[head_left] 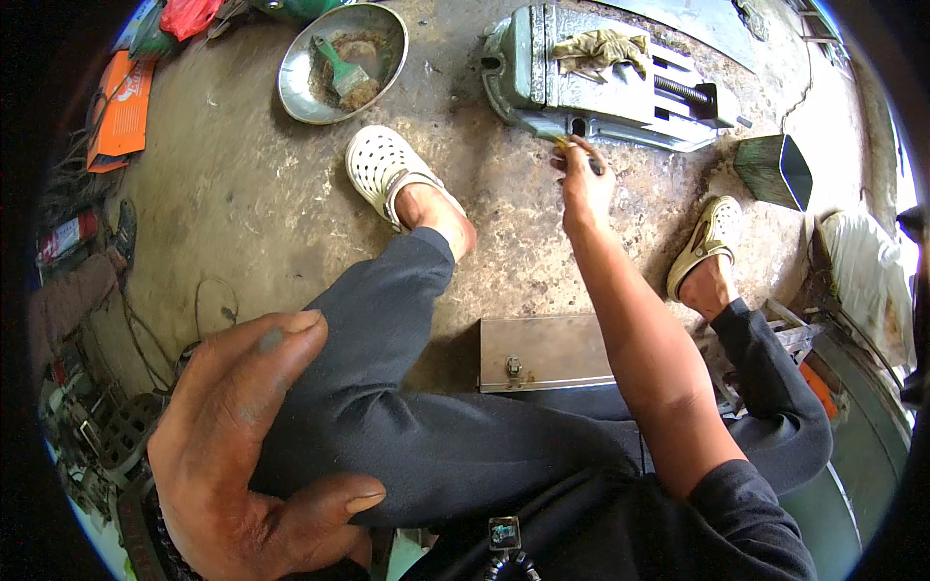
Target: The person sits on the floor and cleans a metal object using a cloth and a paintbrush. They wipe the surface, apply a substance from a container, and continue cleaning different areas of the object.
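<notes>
My right hand [585, 186] reaches out to the near edge of a grey-green machine vise [528, 73] on the floor. Its fingers are closed around a small thin thing with a yellow part, too small to name. A slot in the vise's base lies just beyond the fingertips. On top of the vise rests a dirty cloth work glove [603, 50], beside the threaded screw. My left hand [242, 445], smudged with grime, is raised close to me over my left thigh. It holds nothing, with thumb and curved fingers apart.
A round metal pan [293, 82] holds a green-handled brush [341, 68] and some dirt. A square metal tube [770, 172] stands right of the vise. A metal box [547, 349] with a latch sits between my legs. Cables and an orange case [121, 111] lie left.
</notes>
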### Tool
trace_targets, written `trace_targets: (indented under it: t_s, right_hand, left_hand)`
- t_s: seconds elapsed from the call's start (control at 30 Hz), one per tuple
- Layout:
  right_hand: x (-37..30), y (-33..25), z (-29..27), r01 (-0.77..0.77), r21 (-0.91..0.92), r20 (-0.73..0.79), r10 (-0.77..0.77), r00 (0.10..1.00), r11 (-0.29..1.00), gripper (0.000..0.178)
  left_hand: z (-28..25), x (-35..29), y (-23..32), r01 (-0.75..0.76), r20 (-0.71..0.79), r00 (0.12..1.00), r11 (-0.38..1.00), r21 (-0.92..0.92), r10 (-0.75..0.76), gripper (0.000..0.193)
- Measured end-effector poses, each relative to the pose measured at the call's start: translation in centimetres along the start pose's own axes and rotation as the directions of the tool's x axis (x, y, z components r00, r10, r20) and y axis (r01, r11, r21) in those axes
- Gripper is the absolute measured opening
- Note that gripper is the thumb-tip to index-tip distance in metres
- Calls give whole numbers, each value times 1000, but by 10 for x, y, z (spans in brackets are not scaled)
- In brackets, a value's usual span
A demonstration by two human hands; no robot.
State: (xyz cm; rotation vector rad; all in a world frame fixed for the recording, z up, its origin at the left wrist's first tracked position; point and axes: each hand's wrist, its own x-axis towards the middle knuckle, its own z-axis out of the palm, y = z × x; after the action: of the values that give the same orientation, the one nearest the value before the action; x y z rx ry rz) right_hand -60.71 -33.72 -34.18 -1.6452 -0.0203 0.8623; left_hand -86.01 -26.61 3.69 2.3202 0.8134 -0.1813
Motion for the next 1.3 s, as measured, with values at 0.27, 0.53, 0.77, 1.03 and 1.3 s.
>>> trace_targets:
  t_s: [0.27,0.53,0.77,1.03,1.3]
  right_hand:
    - [27,-30,-77,259,-145,-290,-291,912,955,23]
    - [-9,-3,-11,203,-120,60,-197,979,972,26]
    - [19,7,-15,127,-34,-87,-130,988,991,26]
    - [-3,-4,-65,221,-292,-217,-289,932,930,26]
    - [-27,-1,-7,339,-504,-143,-465,874,794,29]
  left_hand:
    - [3,-2,-5,-19,-17,1000,999,-34,18,87]
    - [3,0,0,15,-14,1000,1000,4,-15,85]
    - [1,5,7,53,6,999,998,22,-53,87]
    - [5,2,2,53,-13,999,999,7,-53,87]
    - [1,1,0,20,6,1000,1000,2,-20,86]
